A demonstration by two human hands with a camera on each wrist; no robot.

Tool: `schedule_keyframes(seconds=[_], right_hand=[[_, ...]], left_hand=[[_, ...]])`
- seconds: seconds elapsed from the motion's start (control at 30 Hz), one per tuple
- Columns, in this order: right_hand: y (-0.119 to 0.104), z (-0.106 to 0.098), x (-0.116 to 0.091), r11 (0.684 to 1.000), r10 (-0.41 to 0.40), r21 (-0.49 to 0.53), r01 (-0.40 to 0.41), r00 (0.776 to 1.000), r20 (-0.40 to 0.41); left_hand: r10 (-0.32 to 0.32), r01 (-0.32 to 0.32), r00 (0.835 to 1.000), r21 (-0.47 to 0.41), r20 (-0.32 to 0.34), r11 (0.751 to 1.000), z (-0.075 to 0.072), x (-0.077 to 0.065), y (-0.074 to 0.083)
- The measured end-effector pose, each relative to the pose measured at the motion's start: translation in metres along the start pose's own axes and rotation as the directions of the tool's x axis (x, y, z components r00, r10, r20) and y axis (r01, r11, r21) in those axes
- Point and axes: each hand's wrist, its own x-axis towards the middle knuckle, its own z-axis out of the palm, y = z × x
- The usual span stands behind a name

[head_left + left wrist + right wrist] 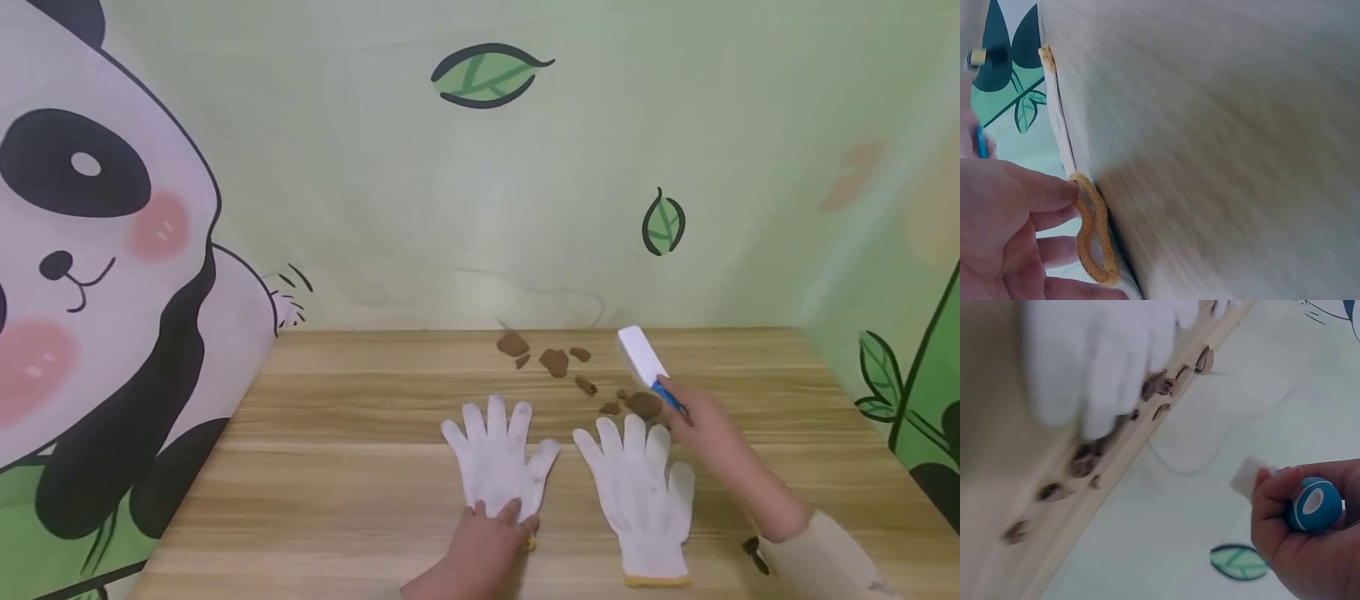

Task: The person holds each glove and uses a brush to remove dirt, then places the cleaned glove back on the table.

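Note:
My right hand (701, 417) grips the blue handle (1315, 505) of a brush with a long white head (642, 357), held up near the table's back right. A white knitted glove (495, 467) lies flat, fingers pointing away. On its lower part rests my left hand (483, 546), fingers spread; in the left wrist view the thumb touches the orange cuff edge (1085, 244). To the right lies a second white glove (637, 492) with an orange-yellow hem. Several brown broken pieces (554, 362) are scattered behind the gloves, one larger piece (643, 406) just below the brush.
The wood-grain table (330, 475) meets a pale green printed backdrop (360, 167) along its back edge. A panda (82, 225) is printed at left, leaves at right. A small dark object (756, 554) shows beside the right sleeve (825, 554).

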Motion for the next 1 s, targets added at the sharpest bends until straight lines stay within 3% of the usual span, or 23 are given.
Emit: schedule_keyframes(seconds=[0.13, 0.23, 0.3, 0.4, 0.47, 0.53, 0.8, 0.93, 1.0], right_hand=[[0.021, 0.003, -0.042, 0.987, 0.05, -0.149, -0.052, 0.999, -0.02], [0.039, 0.006, -0.067, 0.964, 0.131, -0.237, -0.123, 0.991, 0.019], [0.049, 0.009, -0.081, 0.946, 0.205, -0.269, -0.182, 0.977, 0.058], [0.059, 0.013, -0.096, 0.913, 0.329, -0.292, -0.285, 0.937, 0.115], [0.064, 0.015, -0.101, 0.897, 0.381, -0.293, -0.332, 0.915, 0.132], [0.067, 0.017, -0.103, 0.89, 0.4, -0.292, -0.349, 0.906, 0.135], [0.069, 0.016, -0.102, 0.89, 0.403, -0.288, -0.353, 0.905, 0.137], [0.068, 0.013, -0.101, 0.889, 0.417, -0.272, -0.368, 0.895, 0.154], [0.068, 0.013, -0.1, 0.898, 0.402, -0.261, -0.355, 0.902, 0.155]], left_hand=[[-0.002, 0.001, 1.0, 0.016, 0.024, 1.0, -0.001, 0.002, 0.004], [0.002, -0.003, 1.0, 0.006, 0.02, 1.0, -0.001, 0.003, 0.006], [0.004, -0.004, 1.0, -0.007, 0.008, 1.0, 0.0, 0.003, 0.007], [0.004, -0.005, 1.0, -0.038, -0.026, 0.999, 0.0, 0.001, 0.007], [0.004, -0.007, 0.999, -0.059, -0.045, 0.998, 0.0, 0.0, 0.008], [0.009, -0.013, 0.998, -0.07, -0.063, 0.997, 0.0, 0.0, 0.008], [0.064, -0.069, 0.996, -0.076, -0.061, 0.995, 0.001, -0.002, 0.012], [0.058, -0.061, 0.997, -0.074, -0.052, 0.995, 0.002, 0.0, 0.016], [0.047, -0.05, 0.997, -0.053, -0.065, 0.997, 0.004, 0.002, 0.017]])
